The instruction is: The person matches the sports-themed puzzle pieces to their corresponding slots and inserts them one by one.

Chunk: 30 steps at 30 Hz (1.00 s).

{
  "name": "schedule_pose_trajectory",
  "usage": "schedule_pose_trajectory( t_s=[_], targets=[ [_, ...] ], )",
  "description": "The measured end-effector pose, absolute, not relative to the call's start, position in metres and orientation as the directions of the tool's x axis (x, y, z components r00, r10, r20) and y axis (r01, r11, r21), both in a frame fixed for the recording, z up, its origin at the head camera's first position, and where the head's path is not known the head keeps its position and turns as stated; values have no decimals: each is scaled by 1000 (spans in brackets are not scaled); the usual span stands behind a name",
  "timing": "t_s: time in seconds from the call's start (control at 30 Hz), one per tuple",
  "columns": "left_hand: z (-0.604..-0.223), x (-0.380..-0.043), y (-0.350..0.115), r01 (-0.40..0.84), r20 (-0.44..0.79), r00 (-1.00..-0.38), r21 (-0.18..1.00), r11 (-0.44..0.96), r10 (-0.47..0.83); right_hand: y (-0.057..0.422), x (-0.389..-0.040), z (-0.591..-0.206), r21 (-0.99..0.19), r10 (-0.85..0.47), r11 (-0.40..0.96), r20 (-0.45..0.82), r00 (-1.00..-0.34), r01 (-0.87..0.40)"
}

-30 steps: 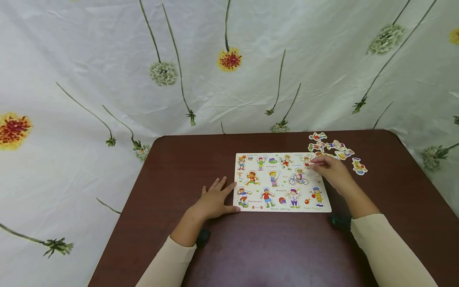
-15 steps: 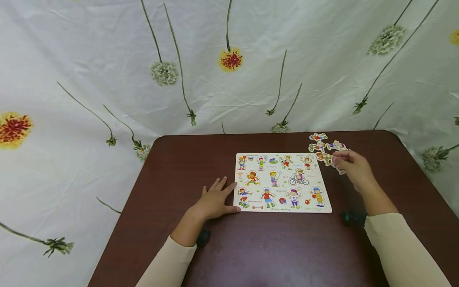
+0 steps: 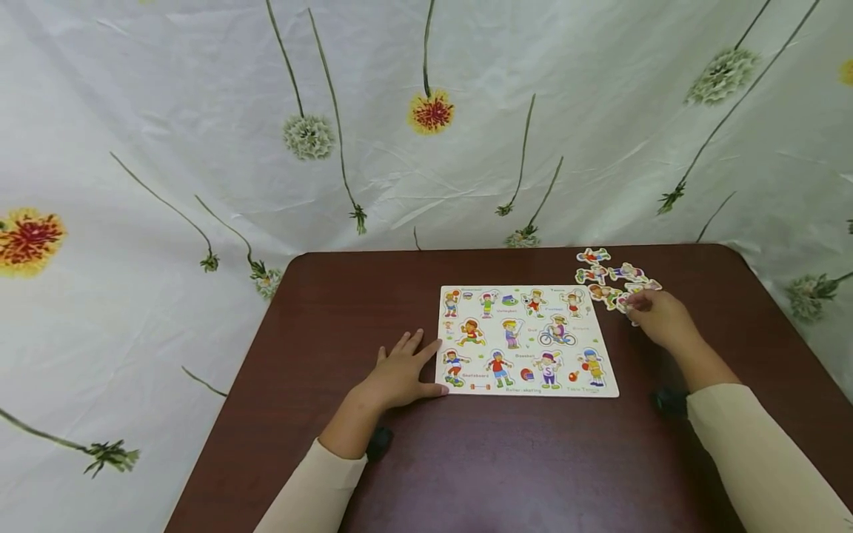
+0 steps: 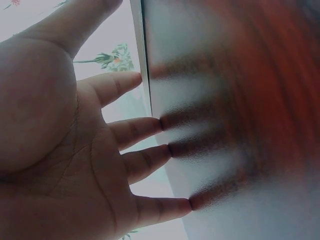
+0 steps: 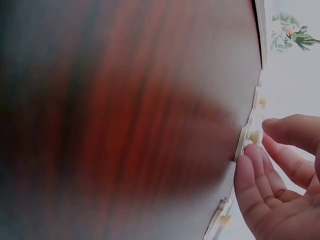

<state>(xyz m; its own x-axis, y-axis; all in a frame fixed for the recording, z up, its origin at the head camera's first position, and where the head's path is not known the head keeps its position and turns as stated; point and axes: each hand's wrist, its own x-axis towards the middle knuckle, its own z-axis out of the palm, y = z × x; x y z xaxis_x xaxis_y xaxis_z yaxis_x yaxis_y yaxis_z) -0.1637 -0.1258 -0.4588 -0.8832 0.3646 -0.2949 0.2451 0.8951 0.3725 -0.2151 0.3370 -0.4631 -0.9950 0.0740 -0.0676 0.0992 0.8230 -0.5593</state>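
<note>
A white puzzle board [image 3: 483, 352] printed with children playing sports lies on the table. My left hand [image 3: 393, 376] rests beside its left side, fingers spread, with thumb and index fingertips at the board's edge. In the left wrist view the left palm [image 4: 55, 130] shows, and nothing is held. My right hand [image 3: 663, 322] is just right of the board's top right corner, pinching a cut-out figure puzzle piece [image 3: 623, 302] largely hidden by the fingers. In the right wrist view a pale yellow knob [image 5: 254, 136] shows between thumb and fingers.
Several figure-shaped puzzle pieces [image 3: 626, 272] lie clustered near the table's far edge, behind the right hand. The dark brown table [image 3: 520, 459] extends in front of the board. A white floral cloth [image 3: 373, 178] hangs behind the table.
My right hand has moved right from the board's top right corner to the pieces. The piece lying apart at right is gone from there; one shows under its fingertips. The left hand stays put.
</note>
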Motion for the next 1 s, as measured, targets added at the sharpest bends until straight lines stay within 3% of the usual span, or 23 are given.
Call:
schedule_pose_trajectory(
  t_s=[0.27, 1.0],
  targets=[
    [-459, -162, -125, 251, -286, -885, 372, 894, 367, 341, -220, -462, -529, 59, 838, -153, -987, 132],
    [-458, -163, -126, 248, -296, -883, 365, 897, 365, 337, -219, -458, -509, 46, 851, -174, -984, 130]
  ],
)
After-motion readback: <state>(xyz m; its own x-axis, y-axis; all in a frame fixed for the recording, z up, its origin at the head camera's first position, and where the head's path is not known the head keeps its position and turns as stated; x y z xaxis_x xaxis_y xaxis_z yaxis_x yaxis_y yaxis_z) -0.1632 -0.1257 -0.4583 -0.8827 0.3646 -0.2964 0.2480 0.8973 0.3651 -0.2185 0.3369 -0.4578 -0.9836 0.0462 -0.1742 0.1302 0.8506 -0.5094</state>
